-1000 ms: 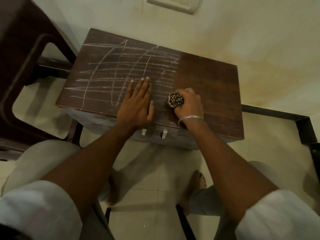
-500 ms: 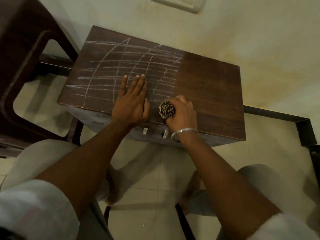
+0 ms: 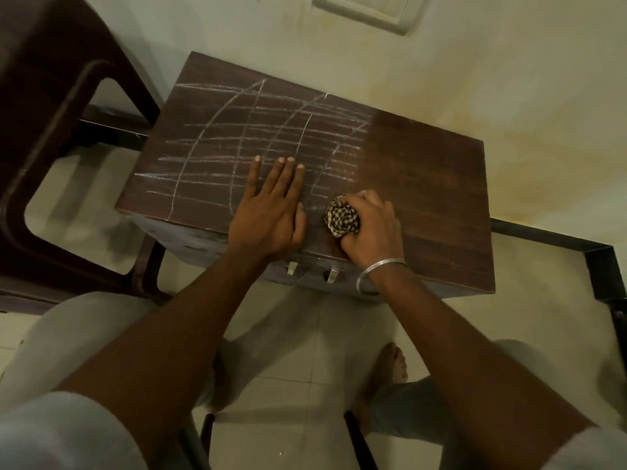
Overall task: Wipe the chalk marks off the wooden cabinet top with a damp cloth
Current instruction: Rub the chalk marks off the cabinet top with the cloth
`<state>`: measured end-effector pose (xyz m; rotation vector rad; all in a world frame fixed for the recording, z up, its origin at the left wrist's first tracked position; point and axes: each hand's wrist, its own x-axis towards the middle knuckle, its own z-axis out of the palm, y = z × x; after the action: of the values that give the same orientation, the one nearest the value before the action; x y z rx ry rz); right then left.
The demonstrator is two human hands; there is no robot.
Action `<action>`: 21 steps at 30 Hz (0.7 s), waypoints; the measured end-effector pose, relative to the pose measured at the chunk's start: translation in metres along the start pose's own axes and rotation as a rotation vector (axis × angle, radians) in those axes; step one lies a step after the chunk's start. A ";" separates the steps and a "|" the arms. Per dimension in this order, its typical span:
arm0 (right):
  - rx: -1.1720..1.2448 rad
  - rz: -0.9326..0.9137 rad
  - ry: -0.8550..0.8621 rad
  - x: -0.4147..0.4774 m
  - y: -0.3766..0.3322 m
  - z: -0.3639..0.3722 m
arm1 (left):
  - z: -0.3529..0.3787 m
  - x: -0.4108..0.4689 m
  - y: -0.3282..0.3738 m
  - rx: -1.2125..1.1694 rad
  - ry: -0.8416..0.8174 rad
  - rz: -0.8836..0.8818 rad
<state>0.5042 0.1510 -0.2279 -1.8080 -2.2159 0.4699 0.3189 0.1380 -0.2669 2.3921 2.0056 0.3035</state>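
The dark wooden cabinet top [image 3: 434, 178] stands against the wall. White chalk marks [image 3: 258, 130] cross its left and middle part; the right part shows bare wood. My right hand [image 3: 371, 228] is closed around a bunched black-and-cream checked cloth [image 3: 342, 220], pressing it on the top near the front edge, at the boundary between chalked and bare wood. My left hand [image 3: 271, 208] lies flat on the chalked area just left of the cloth, fingers together and pointing toward the wall.
A dark plastic chair [image 3: 54, 130] stands left of the cabinet. Two metal drawer handles [image 3: 312, 271] show under the front edge. A dark metal frame [image 3: 597, 259] runs along the floor at right. A switch plate [image 3: 366, 8] is on the wall. My knees and a bare foot [image 3: 390, 371] are below.
My right hand slid the cloth toward the front edge and leftward, then slightly back. My left hand drew back toward me a little. The view shifted slightly.
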 end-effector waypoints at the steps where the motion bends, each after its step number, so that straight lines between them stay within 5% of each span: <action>1: 0.006 0.014 0.010 0.011 0.001 -0.001 | 0.000 0.000 0.000 0.001 0.001 -0.001; 21: 0.053 0.060 0.063 0.115 0.012 -0.011 | -0.001 -0.001 -0.001 -0.019 0.006 -0.017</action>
<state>0.4954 0.2668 -0.2238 -1.8408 -2.0932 0.4728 0.3179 0.1375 -0.2662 2.3643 2.0150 0.3286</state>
